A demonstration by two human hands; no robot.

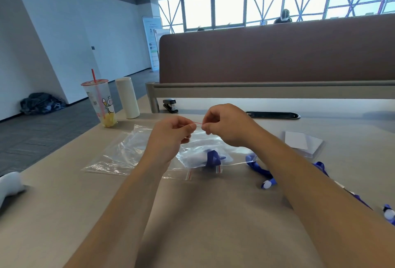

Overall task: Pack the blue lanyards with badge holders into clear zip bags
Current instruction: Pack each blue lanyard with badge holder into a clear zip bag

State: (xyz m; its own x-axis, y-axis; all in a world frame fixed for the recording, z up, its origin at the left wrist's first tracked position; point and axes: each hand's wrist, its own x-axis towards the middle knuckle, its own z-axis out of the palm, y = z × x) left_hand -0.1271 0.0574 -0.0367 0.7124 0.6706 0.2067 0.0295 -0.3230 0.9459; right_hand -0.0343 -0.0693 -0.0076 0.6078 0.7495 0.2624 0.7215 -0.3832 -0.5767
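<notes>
Hands up front in the head view, the only one we have: left hand and right hand are raised close together over the worktop, nearly touching. Each pinches the red seal strip of a clear zip bag between thumb and fingertips, other fingers curled in. We see a short run of the strip stretched between the two pinches. The bag drops from the strip toward us, and a bunched blue lanyard sits inside it low down, below and between the hands. We cannot tell if the bag's bottom rests on the worktop or hangs just above it, and we cannot make out a badge holder inside. We judge this bag loaded and at the sealing step; whether the zip is pressed closed along its length we cannot tell. Left to do, as far as we see: loose lanyards lie on the worktop beside and under the right forearm, more of them at the right edge, none bagged. Clear badge holders with white cards lie further right, well apart from the hands. Spare bags lie flat under and left of the left hand, apparently empty. So we put the task at partly done, several lanyards to go. Also on the worktop, far side: drink cup, white cylinder, stapler.
</notes>
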